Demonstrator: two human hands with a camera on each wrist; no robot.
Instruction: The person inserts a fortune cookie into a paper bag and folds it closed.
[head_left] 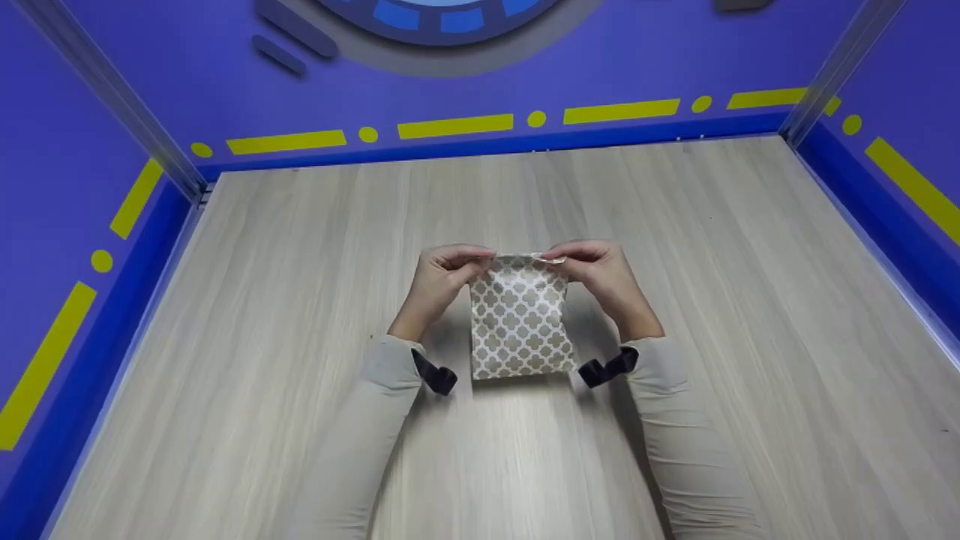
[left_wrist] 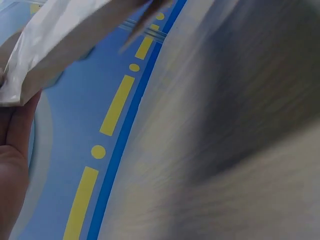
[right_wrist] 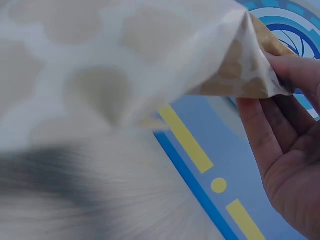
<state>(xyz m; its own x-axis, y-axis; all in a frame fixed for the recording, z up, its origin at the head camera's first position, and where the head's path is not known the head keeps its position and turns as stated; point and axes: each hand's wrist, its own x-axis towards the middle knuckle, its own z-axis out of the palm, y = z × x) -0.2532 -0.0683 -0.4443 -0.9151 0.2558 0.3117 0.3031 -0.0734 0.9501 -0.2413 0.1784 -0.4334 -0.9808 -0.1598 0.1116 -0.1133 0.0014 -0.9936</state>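
A small beige paper bag (head_left: 521, 322) with a white lattice pattern is held up over the table, its top edge away from me. My left hand (head_left: 441, 283) pinches the top left corner between thumb and fingers. At the top right corner, my right hand (head_left: 606, 279) grips the folded-over edge in the same way. The right wrist view shows the bag's creased corner (right_wrist: 245, 75) between the thumb and fingers. In the left wrist view, a pale side of the bag (left_wrist: 55, 45) shows above the palm, and most of the fingers are hidden.
A light wood-grain table (head_left: 300, 300) spreads out beneath both hands. Blue-purple panels with yellow markings (head_left: 455, 126) wall it in at the back and sides. Each wrist wears a black camera mount (head_left: 435, 373), close beside the bag's lower corners.
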